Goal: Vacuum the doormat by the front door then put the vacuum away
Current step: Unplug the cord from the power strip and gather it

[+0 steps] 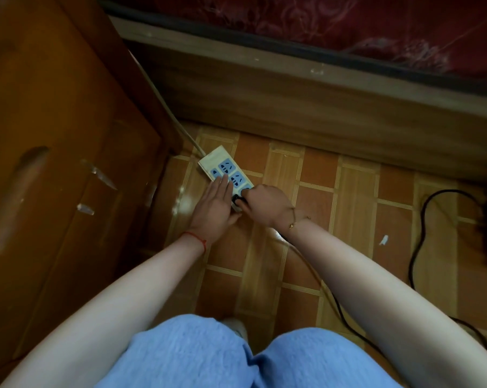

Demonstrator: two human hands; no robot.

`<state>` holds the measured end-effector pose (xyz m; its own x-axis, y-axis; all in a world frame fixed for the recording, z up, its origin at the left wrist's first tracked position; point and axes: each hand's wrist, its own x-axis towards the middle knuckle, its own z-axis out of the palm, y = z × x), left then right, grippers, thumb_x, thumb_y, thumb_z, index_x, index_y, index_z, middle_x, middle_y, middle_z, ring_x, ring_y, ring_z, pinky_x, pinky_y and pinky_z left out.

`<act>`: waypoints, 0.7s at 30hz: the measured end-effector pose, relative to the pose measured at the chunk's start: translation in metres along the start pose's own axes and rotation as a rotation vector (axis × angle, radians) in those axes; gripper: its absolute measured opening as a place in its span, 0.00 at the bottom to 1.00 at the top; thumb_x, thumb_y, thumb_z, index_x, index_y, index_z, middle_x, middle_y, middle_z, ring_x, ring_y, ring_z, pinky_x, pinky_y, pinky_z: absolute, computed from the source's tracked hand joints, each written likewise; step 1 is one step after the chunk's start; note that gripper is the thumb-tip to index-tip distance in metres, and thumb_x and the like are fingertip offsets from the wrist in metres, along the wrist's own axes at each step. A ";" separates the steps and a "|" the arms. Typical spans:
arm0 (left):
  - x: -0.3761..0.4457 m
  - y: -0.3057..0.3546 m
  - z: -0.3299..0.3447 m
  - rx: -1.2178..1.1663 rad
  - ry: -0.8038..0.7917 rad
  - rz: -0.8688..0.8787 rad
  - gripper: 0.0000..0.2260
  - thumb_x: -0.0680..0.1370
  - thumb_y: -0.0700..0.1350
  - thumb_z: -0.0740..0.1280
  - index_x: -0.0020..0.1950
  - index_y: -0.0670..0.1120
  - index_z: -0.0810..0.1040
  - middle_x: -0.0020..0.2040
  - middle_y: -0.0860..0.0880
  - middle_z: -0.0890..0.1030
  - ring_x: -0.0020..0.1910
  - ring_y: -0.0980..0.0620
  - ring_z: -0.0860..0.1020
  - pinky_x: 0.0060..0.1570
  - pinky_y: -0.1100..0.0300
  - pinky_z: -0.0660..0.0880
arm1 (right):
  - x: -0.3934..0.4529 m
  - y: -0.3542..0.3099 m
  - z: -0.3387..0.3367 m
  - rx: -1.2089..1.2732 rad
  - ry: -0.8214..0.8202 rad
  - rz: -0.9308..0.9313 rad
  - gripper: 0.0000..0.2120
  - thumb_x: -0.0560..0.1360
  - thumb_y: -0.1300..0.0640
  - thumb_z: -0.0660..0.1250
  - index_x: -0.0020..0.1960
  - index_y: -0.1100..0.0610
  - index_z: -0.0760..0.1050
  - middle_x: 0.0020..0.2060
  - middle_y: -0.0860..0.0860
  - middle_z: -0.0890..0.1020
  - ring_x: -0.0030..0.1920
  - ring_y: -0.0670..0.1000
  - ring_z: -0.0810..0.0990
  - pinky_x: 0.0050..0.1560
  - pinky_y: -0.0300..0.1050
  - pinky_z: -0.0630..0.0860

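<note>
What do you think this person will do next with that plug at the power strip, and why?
Probably work the black plug at the near end of the power strip, though whether in or out I cannot tell. The right hand pinches the plug there, while the left hand lies flat on the strip, seemingly to steady it. A black cord trails across the floor to the right.

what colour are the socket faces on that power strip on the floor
Blue, set in a cream-white power strip; seen in the head view, the only one.

Home bedroom: bed frame (pixel 306 107) with dark red patterned mattress (pixel 348 26), wooden cabinet (pixel 55 135), wood-pattern floor (pixel 348 219), power strip (pixel 225 170) on the floor.
</note>
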<state>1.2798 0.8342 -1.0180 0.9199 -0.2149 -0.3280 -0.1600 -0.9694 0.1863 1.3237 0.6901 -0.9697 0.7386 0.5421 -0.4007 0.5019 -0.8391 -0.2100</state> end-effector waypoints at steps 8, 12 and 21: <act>0.007 -0.004 0.006 -0.134 0.074 -0.038 0.33 0.81 0.54 0.62 0.79 0.39 0.54 0.80 0.42 0.52 0.79 0.46 0.48 0.77 0.55 0.48 | 0.016 -0.008 -0.009 -0.031 -0.064 0.008 0.18 0.83 0.49 0.52 0.58 0.60 0.75 0.52 0.56 0.80 0.49 0.55 0.80 0.39 0.45 0.67; 0.014 -0.008 0.006 -0.166 0.060 -0.050 0.33 0.81 0.54 0.62 0.79 0.39 0.53 0.80 0.42 0.51 0.79 0.47 0.47 0.76 0.55 0.48 | 0.025 -0.011 -0.016 0.043 -0.094 0.039 0.14 0.82 0.53 0.55 0.56 0.61 0.75 0.48 0.56 0.79 0.42 0.54 0.75 0.39 0.44 0.68; 0.022 -0.022 0.007 -0.283 0.056 -0.071 0.34 0.80 0.52 0.65 0.79 0.42 0.54 0.80 0.44 0.51 0.79 0.49 0.46 0.76 0.55 0.50 | 0.043 -0.014 -0.030 0.179 -0.217 0.099 0.11 0.80 0.55 0.58 0.41 0.58 0.69 0.34 0.50 0.71 0.38 0.51 0.73 0.39 0.44 0.68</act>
<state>1.3011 0.8495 -1.0355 0.9449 -0.1329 -0.2991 0.0047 -0.9083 0.4183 1.3615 0.7266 -0.9569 0.6570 0.4505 -0.6044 0.3305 -0.8928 -0.3061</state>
